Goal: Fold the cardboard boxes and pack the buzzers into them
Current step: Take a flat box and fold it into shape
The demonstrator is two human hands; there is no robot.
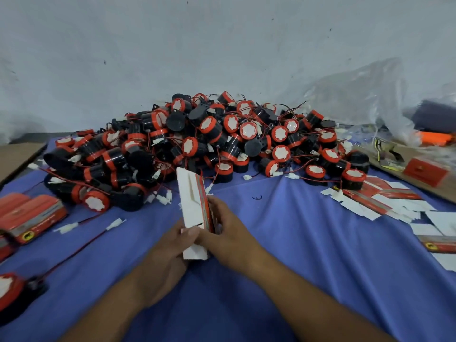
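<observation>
- The flat cardboard box blank (193, 206), white on its inner face and printed red on its outer face, is held upright on edge above the near middle of the table, just in front of the pile of buzzers.
- The left hand (170, 255) grips the blank's lower end. Its fingers curl round the white face and its thumb lies across the near edge.
- The right hand (230, 234) grips the blank from the right, with its fingers (214, 208) curled against the red printed side. The two hands touch at the blank's lower part.
- The heap of buzzers (197, 144), black cylinders with red rims, white centres and thin red and black wires, fills the far middle of the table.
- A single buzzer (9, 292) lies at the near left edge, with its wire running towards a white connector (116, 224).
- Folded red cardboard boxes (29, 218) lie shut at the left, so their contents cannot be told.
- More flat red and white box blanks (375, 201) are spread out at the right.
- One red box (425, 171) sits on a brown cardboard sheet (439, 191) at the far right.
- A crumpled clear plastic bag (357, 99) stands far right against the pale wall (222, 45). What it holds is too blurred to tell.
- A blue cloth (308, 243) covers the table.
</observation>
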